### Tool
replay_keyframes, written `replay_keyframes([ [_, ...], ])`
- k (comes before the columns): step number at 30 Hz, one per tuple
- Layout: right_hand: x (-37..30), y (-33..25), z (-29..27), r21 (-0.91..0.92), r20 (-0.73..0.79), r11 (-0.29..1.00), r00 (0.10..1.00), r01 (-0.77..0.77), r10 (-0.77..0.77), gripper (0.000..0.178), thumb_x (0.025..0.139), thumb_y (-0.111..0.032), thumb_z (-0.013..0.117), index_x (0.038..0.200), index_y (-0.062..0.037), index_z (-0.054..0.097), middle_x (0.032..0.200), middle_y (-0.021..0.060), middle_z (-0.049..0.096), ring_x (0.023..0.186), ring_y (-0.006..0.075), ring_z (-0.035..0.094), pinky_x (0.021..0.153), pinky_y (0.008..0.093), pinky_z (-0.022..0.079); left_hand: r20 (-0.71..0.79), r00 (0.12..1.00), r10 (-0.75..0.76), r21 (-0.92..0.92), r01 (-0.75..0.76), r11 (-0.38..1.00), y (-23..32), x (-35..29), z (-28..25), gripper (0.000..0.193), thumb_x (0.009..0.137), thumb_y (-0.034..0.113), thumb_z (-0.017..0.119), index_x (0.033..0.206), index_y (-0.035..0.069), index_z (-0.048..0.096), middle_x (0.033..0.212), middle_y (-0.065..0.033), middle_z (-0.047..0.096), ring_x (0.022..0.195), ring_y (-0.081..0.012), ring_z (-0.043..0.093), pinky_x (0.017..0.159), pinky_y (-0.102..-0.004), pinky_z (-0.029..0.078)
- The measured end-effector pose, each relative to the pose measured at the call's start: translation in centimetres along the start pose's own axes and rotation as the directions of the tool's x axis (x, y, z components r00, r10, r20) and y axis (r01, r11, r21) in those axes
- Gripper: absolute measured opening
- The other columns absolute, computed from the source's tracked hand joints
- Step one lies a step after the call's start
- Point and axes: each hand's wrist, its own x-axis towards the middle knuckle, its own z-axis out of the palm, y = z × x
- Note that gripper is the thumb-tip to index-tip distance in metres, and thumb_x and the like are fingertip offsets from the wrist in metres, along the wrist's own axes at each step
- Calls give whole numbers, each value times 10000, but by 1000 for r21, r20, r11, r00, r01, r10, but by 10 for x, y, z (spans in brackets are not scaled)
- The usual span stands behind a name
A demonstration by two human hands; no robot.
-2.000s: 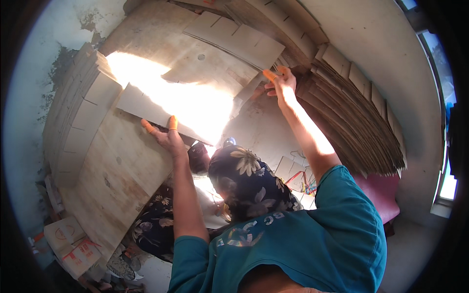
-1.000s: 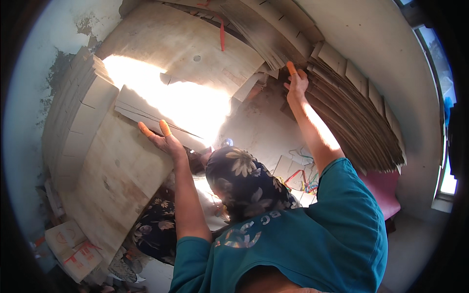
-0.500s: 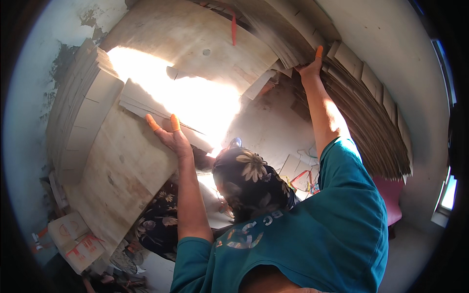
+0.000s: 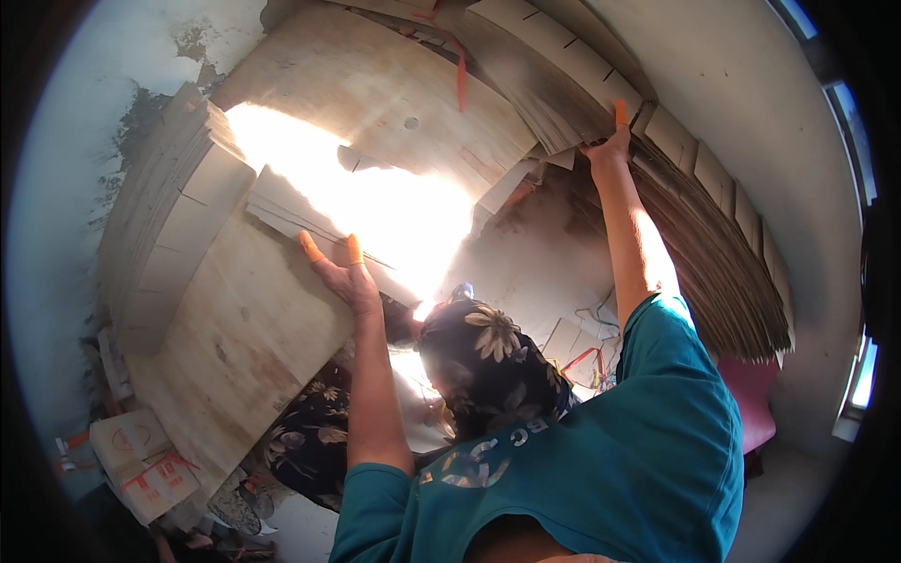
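Note:
My left hand (image 4: 354, 281), with orange finger cots on two fingertips, is at the near edge of a low stack of flat cardboard sheets (image 4: 286, 203) on the wooden board. Those two digits are spread apart against the edge. My right hand (image 4: 612, 145) reaches far to the right, to the end of a tall row of cardboard sheets (image 4: 554, 70). Its thumb, in an orange cot, points up along the end face. The other fingers tuck in behind the sheets, mostly hidden, so the hand grips that end.
Another cardboard stack (image 4: 178, 225) stands on the left of the wooden board (image 4: 235, 328). A long fanned row of cardboard (image 4: 713, 244) runs along the right wall. Red strap (image 4: 461, 80) hangs at the back. Taped boxes (image 4: 150, 469) sit lower left. Glaring sunlight washes out the middle.
The whole view has shifted a little, so the scene sits slightly lower and further right. Both hands keep nearly the same places against the cardboard.

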Motion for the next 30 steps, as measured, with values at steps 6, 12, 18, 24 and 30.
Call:
replay_keyframes([
  [6,16,0,12,-73,119,990,986,124,-115,563,730,-355,780,1235,-179,603,1318,45,542,1164,235,505,923,525,341,15,1000,-9,27,8,1000,2,1,-2,805,895,295,681,1499,-4,240,1538,-223,268,1427,-338,271,1178,-426,215],
  [12,32,-3,29,-309,-1,892,937,331,-348,548,675,-355,807,1165,-173,640,1228,62,569,1092,231,527,841,479,377,41,999,-25,-20,26,999,4,0,-1,821,896,306,679,1501,-12,224,1541,-224,260,1433,-336,256,1181,-425,209],
  [18,-19,-14,47,-152,83,976,986,156,-145,558,721,-264,787,1217,-104,586,1220,72,564,1112,268,542,861,497,450,35,999,-1,-1,1,1000,-2,1,-2,827,891,296,681,1502,-12,217,1539,-227,262,1430,-340,261,1179,-425,213],
  [24,-64,22,12,-50,207,995,975,91,-79,340,752,-234,765,1058,-125,662,1070,52,627,944,218,612,765,408,499,25,999,-44,-15,44,999,4,2,-2,874,855,284,719,1507,0,212,1540,-240,254,1432,-351,256,1180,-428,207],
  [30,-139,58,-10,-64,245,994,964,-91,104,325,768,-310,752,1017,-137,635,1034,34,608,875,163,532,695,353,418,-59,996,-62,3,62,998,7,3,-4,959,770,116,780,1516,8,188,1551,-240,232,1438,-343,244,1186,-401,184],
])
